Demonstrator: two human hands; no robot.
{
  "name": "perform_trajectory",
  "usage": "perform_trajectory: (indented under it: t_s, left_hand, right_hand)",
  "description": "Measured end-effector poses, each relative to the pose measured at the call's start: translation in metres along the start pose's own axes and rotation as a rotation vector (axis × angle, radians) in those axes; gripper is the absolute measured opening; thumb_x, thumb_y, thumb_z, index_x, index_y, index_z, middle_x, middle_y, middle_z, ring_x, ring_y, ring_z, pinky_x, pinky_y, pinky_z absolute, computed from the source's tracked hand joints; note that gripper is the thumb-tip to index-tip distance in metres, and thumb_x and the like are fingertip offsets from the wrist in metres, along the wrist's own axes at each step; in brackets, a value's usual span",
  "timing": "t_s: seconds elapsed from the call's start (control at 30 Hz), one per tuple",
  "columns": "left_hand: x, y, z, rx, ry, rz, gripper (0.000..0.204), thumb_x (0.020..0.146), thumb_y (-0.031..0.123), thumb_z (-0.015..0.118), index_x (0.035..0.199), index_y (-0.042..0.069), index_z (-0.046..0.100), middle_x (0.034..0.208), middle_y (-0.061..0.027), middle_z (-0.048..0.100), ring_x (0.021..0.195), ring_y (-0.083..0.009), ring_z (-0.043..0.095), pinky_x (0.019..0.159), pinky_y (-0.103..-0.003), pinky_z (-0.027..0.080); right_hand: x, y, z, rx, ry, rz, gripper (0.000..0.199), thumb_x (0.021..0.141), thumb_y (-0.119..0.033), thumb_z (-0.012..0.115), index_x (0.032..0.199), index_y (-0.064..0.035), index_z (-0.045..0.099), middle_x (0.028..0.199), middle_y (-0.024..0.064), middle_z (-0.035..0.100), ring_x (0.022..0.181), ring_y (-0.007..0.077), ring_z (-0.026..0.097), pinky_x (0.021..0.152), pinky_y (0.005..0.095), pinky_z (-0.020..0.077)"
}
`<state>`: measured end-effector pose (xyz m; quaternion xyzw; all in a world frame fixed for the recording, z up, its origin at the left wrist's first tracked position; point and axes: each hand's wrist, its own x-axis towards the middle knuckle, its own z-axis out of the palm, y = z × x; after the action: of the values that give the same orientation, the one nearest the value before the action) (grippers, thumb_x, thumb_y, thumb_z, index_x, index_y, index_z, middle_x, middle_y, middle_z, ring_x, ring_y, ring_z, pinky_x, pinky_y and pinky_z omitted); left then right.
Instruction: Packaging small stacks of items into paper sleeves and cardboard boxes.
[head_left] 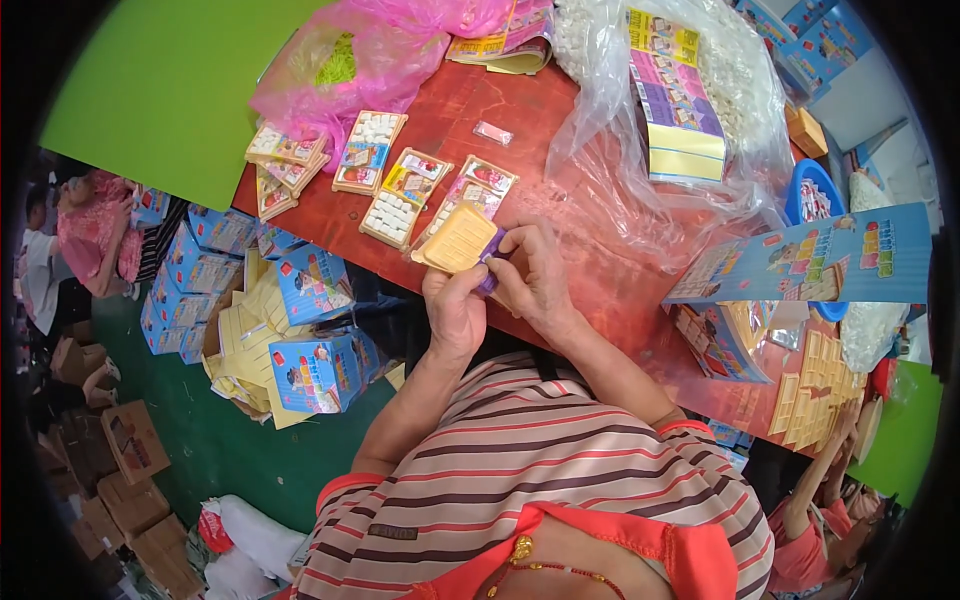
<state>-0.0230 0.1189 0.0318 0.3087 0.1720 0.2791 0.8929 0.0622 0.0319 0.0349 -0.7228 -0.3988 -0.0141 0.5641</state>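
Observation:
Near the front edge of the red table, my left hand [455,315] grips a shallow cream plastic tray [460,238] from below, its thumb along the near edge. My right hand [535,270] is closed beside it, fingertips pinching a purple strip [488,265] at the tray's right side. Whether that strip is a sticker or a folded card, I cannot tell. Just past my hands lie several framed trays, one with a pink card [484,187], one with a yellow card and white blocks [402,200], another with a blue card [368,152].
More trays are stacked at the left [285,155], below a pink plastic bag [370,65]. A clear bag [745,110] of white pieces bears printed sheets [675,100]. To the right stand a blue display box [800,262] and cream trays [820,380]. Another person's arms [825,460] reach in there.

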Motion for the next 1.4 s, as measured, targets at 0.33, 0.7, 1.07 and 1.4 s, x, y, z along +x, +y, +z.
perform_trajectory:
  t_s: [0.33, 0.7, 1.07, 1.4]
  left_hand:
    - [0.006, -0.005, -0.006, 0.061, 0.029, 0.049, 0.041, 0.082, -0.002, 0.054, 0.123, -0.001, 0.051, 0.114, -0.0084, 0.06, 0.103, -0.0159, 0.059, 0.091, -0.029, 0.047]
    - [0.013, 0.0, -0.008, 0.162, -0.041, 0.052, 0.053, 0.085, 0.001, 0.053, 0.136, 0.0, 0.038, 0.125, -0.0122, 0.053, 0.114, -0.0196, 0.054, 0.099, -0.032, 0.042]
    - [0.004, -0.003, -0.024, 0.321, -0.135, -0.088, 0.038, 0.089, 0.01, 0.054, 0.125, -0.002, 0.05, 0.114, -0.0066, 0.059, 0.102, -0.011, 0.055, 0.092, -0.028, 0.044]
    - [-0.007, -0.008, -0.019, 0.482, -0.258, -0.184, 0.032, 0.091, 0.016, 0.055, 0.118, 0.0, 0.055, 0.105, -0.0051, 0.061, 0.096, -0.0097, 0.055, 0.086, -0.027, 0.045]
  right_hand:
    - [-0.004, 0.019, -0.001, 0.328, -0.168, 0.371, 0.033, 0.078, -0.004, 0.068, 0.103, -0.0011, 0.047, 0.09, 0.0122, 0.058, 0.074, 0.0153, 0.06, 0.068, 0.0292, 0.0481]
    - [-0.003, 0.013, -0.001, 0.306, -0.35, 0.438, 0.037, 0.081, -0.008, 0.069, 0.113, -0.0007, 0.052, 0.096, 0.0068, 0.06, 0.088, 0.0151, 0.059, 0.08, 0.0293, 0.0483]
    - [-0.007, 0.012, -0.006, 0.476, -0.235, 0.567, 0.03, 0.081, -0.008, 0.071, 0.104, -0.0003, 0.054, 0.092, 0.0045, 0.06, 0.084, 0.0093, 0.056, 0.075, 0.025, 0.0473]
    - [-0.015, 0.002, -0.028, 0.667, -0.148, 0.708, 0.031, 0.081, -0.004, 0.067, 0.11, -0.001, 0.056, 0.1, 0.0054, 0.062, 0.09, 0.012, 0.059, 0.082, 0.0262, 0.0466]
